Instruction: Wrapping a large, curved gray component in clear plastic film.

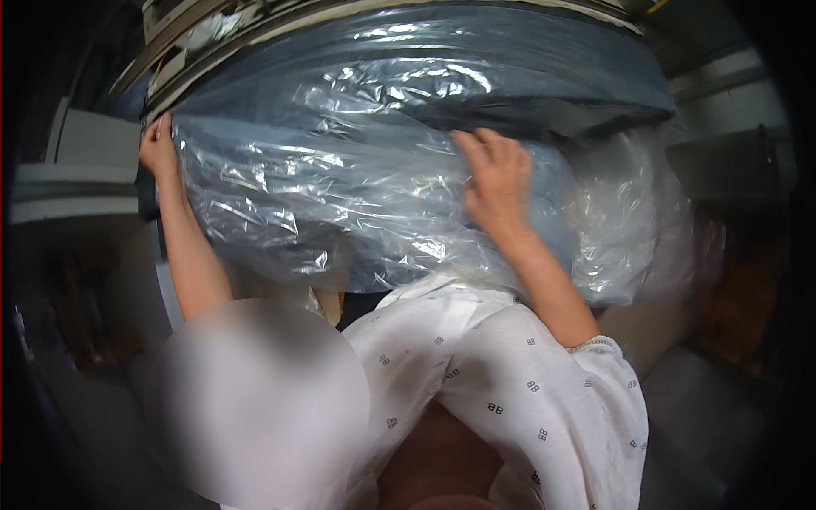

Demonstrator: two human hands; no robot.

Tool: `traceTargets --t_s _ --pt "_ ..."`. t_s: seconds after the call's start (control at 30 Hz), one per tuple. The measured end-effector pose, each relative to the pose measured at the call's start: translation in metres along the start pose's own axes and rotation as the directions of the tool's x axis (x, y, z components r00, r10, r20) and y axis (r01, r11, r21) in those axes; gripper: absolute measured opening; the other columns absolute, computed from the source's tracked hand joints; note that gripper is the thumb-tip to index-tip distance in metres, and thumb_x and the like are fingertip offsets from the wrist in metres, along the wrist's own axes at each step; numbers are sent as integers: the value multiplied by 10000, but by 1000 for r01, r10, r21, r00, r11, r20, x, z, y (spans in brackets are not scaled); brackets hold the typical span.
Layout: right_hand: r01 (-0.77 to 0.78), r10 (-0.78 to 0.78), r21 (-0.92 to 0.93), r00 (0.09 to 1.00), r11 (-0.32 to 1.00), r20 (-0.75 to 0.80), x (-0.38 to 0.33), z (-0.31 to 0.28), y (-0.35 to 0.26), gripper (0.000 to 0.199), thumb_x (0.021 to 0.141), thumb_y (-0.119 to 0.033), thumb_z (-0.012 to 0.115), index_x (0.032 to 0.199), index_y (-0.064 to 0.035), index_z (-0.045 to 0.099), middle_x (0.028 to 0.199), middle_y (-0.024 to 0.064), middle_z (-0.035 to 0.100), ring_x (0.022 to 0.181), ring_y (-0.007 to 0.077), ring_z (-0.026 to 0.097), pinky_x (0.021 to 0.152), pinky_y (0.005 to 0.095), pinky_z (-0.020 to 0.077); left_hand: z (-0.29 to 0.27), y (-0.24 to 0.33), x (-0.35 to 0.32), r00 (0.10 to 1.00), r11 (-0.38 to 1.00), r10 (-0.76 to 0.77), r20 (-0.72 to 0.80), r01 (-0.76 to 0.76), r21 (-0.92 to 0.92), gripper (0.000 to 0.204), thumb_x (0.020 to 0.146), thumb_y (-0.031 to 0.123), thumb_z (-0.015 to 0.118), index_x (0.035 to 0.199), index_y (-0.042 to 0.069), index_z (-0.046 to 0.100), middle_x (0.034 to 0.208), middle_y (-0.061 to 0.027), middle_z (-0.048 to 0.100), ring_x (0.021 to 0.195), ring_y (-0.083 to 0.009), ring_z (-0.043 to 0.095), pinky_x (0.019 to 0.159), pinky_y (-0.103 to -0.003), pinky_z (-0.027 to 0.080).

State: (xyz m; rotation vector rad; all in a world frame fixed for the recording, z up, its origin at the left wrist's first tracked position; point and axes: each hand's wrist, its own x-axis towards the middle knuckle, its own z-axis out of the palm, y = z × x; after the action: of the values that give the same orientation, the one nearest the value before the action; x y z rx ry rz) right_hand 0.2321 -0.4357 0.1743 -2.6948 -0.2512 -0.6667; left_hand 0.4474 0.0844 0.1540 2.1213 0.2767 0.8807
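Note:
A large sheet of clear, crinkled plastic film [340, 178] drapes over a dark blue-grey layer of material [544, 64] and hangs down toward my body. At its far left corner my left hand [158, 146] is closed, fingers pinching the film's edge. My right hand [500, 174] rests on the film right of the middle, palm down, with its fingers slightly bent and apart. A dark gap shows just beyond those fingers, where the blue-grey layer is raised above the film. Shiny folds run across most of the sheet.
Wooden slats or boards [191, 42] stand along the far left, with pale scraps among them. More loose plastic [625, 212] hangs at the right. Light-coloured fixtures [81, 183] are blurred at the left side.

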Motion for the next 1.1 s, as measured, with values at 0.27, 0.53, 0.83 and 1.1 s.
traceTargets --t_s 0.27,0.53,0.83,1.1 --pt "-639 611 -312 767 703 -195 -156 -171 212 244 639 54 515 828 -52 626 913 112 607 923 266 570 812 334 437 -31 -33 16 1000 997 11 5 -11 80 308 787 283 673 924 7 674 862 -55 662 766 -109 560 734 -246 438" --pt "-555 676 426 704 715 -218 -19 -294 293 270 759 -32 446 974 -24 610 927 58 616 897 171 563 844 279 416 -26 -35 23 1000 965 29 7 -30 261 355 807 360 626 933 31 674 841 -59 666 750 -134 571 733 -263 438" --pt "284 -317 -317 947 905 -54 62 -119 219 198 853 -221 535 987 -83 580 1012 71 587 949 266 547 819 372 425 -123 -65 -6 999 871 -22 25 7 492 415 805 419 606 991 52 658 964 -104 655 879 -217 603 802 -298 436" --pt "-68 37 -189 986 980 -164 104 -89 252 345 785 -264 643 1038 -62 524 793 76 595 720 261 573 615 359 454 -122 -74 -5 993 775 113 -38 -64 629 349 838 392 572 973 82 660 908 -122 614 838 -265 575 754 -343 436"
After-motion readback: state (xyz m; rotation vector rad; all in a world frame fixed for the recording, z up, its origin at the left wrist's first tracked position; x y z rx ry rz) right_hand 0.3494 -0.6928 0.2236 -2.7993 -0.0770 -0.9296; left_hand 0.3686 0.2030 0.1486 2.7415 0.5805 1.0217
